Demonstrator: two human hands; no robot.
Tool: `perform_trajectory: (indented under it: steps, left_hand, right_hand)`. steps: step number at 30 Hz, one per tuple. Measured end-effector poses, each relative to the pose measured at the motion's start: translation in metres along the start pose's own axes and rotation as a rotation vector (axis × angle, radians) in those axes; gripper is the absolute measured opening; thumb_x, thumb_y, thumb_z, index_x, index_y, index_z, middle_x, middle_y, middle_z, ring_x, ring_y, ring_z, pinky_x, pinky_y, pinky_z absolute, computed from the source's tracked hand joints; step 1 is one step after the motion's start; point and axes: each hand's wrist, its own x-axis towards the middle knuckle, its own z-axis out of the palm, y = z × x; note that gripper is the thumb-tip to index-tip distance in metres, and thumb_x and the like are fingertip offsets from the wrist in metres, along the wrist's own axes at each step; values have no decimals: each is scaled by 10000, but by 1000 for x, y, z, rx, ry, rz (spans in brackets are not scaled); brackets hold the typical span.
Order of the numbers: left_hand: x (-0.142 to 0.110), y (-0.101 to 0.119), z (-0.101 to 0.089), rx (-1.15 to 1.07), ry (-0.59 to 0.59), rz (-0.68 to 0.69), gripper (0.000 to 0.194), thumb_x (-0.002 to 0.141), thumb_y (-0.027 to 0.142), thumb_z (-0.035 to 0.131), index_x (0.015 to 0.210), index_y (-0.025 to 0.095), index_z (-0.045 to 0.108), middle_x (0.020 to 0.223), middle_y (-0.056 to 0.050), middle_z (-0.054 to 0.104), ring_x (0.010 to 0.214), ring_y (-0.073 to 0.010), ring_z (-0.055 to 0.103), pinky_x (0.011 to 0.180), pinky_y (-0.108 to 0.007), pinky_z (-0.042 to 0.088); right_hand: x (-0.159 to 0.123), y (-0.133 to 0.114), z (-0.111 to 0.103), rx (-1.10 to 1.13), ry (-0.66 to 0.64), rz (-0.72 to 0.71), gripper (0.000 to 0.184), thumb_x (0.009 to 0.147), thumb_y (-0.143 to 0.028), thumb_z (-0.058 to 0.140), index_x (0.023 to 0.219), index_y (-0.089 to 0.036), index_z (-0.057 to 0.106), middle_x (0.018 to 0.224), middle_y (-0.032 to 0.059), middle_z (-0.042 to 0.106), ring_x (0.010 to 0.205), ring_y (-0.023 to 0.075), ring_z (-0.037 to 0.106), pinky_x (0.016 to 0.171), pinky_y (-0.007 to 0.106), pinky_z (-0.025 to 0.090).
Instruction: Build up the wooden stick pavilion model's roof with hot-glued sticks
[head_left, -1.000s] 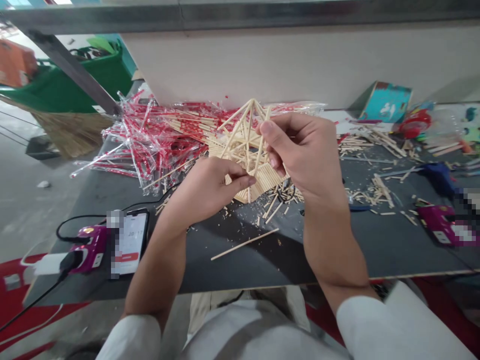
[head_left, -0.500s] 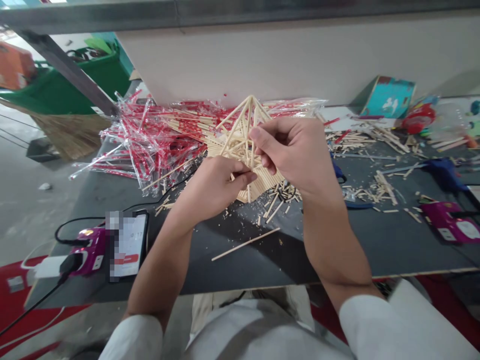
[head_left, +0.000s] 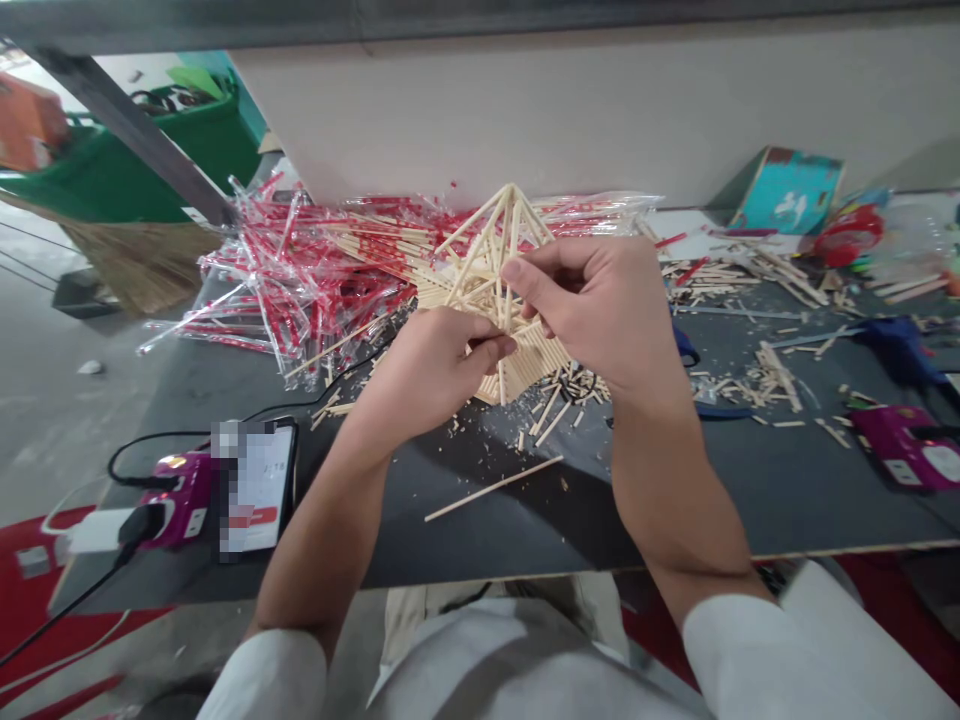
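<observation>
A pyramid-shaped frame of pale wooden sticks (head_left: 489, 232) rises from a flat base of sticks laid side by side (head_left: 544, 358). My left hand (head_left: 442, 362) is closed at the frame's lower front, thumb and forefinger pinching a wooden stick (head_left: 506, 308) low down. Higher on the right side, my right hand (head_left: 592, 300) pinches what looks like the same stick between thumb and fingers. The hands hide part of the frame and the base. On the table in front lies one loose stick (head_left: 493, 489).
Red-and-clear wrapped chopsticks (head_left: 277, 275) are heaped at the back left. Short stick offcuts (head_left: 776, 375) and a blue-handled tool (head_left: 896, 350) lie right. A phone (head_left: 266, 490) and a purple power strip (head_left: 180, 500) with cables sit left; another purple strip (head_left: 904, 445) is right.
The view has shifted slightly, and the frame appears a little farther right. Both hands keep their pinch, with my right hand nearly in the same place on the frame.
</observation>
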Motion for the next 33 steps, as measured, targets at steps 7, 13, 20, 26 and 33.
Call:
perform_trajectory:
  steps: [7, 13, 20, 26, 33]
  left_hand:
    - [1, 0, 0, 19, 21, 11, 307, 968, 260, 605, 688, 174, 697, 571, 19, 544, 553, -115, 434, 589, -288, 329]
    - [1, 1, 2, 28, 39, 15, 313, 969, 261, 603, 686, 175, 709, 566, 9, 576, 536, -120, 444, 577, -290, 337]
    - [1, 2, 4, 47, 64, 24, 307, 963, 248, 613, 682, 174, 711, 547, 7, 585, 518, -120, 442, 574, -292, 334]
    - [0, 3, 3, 54, 65, 31, 327, 977, 259, 612, 671, 179, 693, 537, 14, 563, 525, -120, 447, 587, -300, 330]
    - [0, 3, 3, 54, 70, 29, 338, 981, 264, 605, 662, 183, 682, 528, 16, 550, 515, -120, 429, 578, -301, 321]
  right_hand:
    - [1, 1, 3, -38, 50, -30, 460, 946, -611, 698, 780, -187, 765, 652, 24, 675, 599, 134, 546, 560, 306, 420]
    - [1, 1, 5, -62, 72, -43, 460, 955, -606, 687, 779, -189, 770, 658, 23, 672, 608, 137, 545, 576, 311, 415]
    - [1, 0, 4, -94, 70, -61, 457, 975, -577, 675, 731, -197, 744, 640, 17, 665, 597, 134, 540, 589, 316, 413]
    - [0, 0, 8, -86, 101, -67, 424, 972, -562, 682, 757, -202, 743, 640, 18, 667, 610, 151, 569, 611, 324, 438]
    - [1, 1, 8, -82, 101, -68, 317, 973, -448, 713, 767, -208, 739, 639, 8, 632, 624, 155, 562, 614, 323, 417]
